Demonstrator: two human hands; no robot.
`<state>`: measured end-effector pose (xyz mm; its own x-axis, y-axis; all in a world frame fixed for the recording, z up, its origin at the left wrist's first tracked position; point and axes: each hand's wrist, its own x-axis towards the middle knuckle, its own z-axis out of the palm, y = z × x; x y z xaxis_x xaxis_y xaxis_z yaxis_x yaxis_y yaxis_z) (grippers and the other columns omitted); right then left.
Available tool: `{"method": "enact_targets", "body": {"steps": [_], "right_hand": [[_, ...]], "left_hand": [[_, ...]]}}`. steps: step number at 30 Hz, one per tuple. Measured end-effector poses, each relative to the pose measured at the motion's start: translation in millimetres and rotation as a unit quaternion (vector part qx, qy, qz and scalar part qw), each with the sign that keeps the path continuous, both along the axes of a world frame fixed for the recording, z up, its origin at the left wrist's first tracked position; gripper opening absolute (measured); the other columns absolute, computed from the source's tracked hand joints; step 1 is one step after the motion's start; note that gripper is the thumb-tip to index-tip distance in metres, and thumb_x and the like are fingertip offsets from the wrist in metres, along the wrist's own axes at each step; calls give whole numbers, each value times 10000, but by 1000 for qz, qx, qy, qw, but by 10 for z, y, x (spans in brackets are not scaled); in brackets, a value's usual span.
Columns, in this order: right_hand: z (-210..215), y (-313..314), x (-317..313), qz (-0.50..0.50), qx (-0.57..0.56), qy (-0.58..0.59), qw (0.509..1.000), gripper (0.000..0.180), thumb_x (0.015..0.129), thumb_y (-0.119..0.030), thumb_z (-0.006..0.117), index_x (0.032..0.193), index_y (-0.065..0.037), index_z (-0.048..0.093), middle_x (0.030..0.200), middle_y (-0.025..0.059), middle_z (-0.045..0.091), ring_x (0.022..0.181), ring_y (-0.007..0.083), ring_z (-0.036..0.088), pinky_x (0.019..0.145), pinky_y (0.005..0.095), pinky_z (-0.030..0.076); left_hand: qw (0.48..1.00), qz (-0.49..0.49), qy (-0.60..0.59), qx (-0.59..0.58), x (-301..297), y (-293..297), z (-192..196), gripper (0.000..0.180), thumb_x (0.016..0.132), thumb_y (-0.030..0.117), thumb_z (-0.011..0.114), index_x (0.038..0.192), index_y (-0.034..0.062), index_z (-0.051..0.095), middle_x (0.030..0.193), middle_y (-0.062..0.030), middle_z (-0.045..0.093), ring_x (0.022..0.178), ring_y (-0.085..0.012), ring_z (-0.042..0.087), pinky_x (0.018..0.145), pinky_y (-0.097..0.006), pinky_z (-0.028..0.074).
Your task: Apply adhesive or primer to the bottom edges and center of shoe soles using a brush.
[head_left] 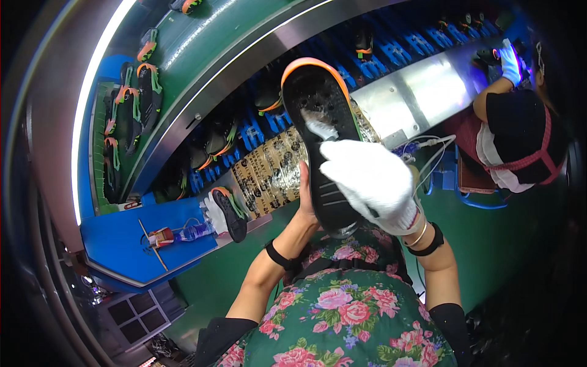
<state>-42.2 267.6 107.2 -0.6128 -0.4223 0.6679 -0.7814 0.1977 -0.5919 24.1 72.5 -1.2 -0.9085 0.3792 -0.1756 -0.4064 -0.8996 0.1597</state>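
Note:
In front of me a black shoe sole (322, 183) with an orange and green rim is held nearly upright, toe end away from me. My bare left hand (307, 194) grips its left edge, with part of the fingers hidden behind it. My right hand (374, 182), in a white knit glove, lies over the sole's right side with its fingers drawn together. A whitish patch (321, 126) shows on the sole just beyond those fingertips. Whether it is a cloth, a coating or glare, I cannot tell.
Across the bench runs a patterned, tape-covered strip (269, 168), then a metal plate (422, 92). Behind are blue holders (391, 52) and a green conveyor (202, 43) with several shoe parts. A blue table (122, 248) at left holds a bottle (194, 231). A co-worker (513, 122) sits right.

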Motion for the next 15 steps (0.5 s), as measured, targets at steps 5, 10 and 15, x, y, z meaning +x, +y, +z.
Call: {"method": "enact_targets", "body": {"steps": [5,10,15], "right_hand": [[-153,-10,17,63,-145,-100,982,302,882,-1,811,1182,-40,826,1216,165,817,1092,326,794,953,416,625],[-162,-58,49,42,-72,-15,996,299,935,-22,788,1233,-35,805,1259,174,800,1141,322,782,973,420,620],[-176,-71,60,73,-201,-129,968,277,883,22,819,1153,-41,830,1198,188,813,1048,319,801,915,429,635]], "left_hand": [[994,44,35,90,-92,26,-61,1111,977,919,419,1709,86,361,1660,-203,510,1500,-396,541,1272,-590,419],[983,26,-57,-173,-184,86,97,1254,898,1000,411,1721,60,319,1629,-260,527,1498,-436,534,1271,-589,416],[990,133,-8,-47,-331,199,280,1114,970,932,382,1685,78,377,1579,-153,563,1314,-462,653,1109,-610,553]]}}
